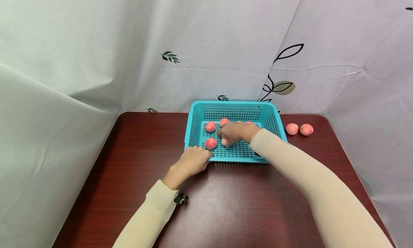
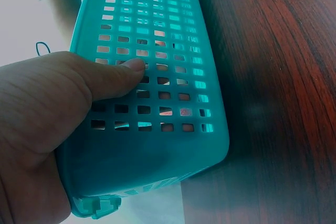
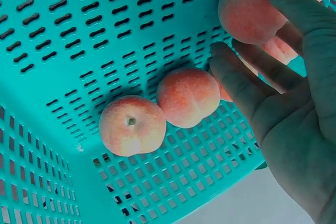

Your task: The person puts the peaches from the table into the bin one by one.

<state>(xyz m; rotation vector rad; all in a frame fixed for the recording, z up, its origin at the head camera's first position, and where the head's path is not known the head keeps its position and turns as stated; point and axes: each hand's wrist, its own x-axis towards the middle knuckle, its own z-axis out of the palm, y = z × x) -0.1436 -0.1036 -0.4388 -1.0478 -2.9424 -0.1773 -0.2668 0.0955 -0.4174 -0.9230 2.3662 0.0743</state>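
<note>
A turquoise plastic basket (image 1: 238, 159) with slotted walls stands at the back of the table, with several pink-red peaches inside. My left hand (image 1: 192, 161) grips its near-left rim. In the left wrist view the thumb (image 2: 118, 78) presses the outside of the perforated wall, and the other fingers are hidden behind it. Inside the basket, my right hand (image 1: 238, 132) holds a peach (image 3: 251, 11) between thumb and fingers. Two more peaches, one stem up (image 3: 132, 126) and one beside it (image 3: 188, 98), rest on the basket floor near that hand.
Two peaches, one (image 1: 292, 129) nearer the basket and another (image 1: 306, 129) beside it, lie on the dark red wooden table (image 1: 245, 201) right of the basket. A pale curtain (image 1: 206, 43) with leaf prints hangs behind the table and along both sides.
</note>
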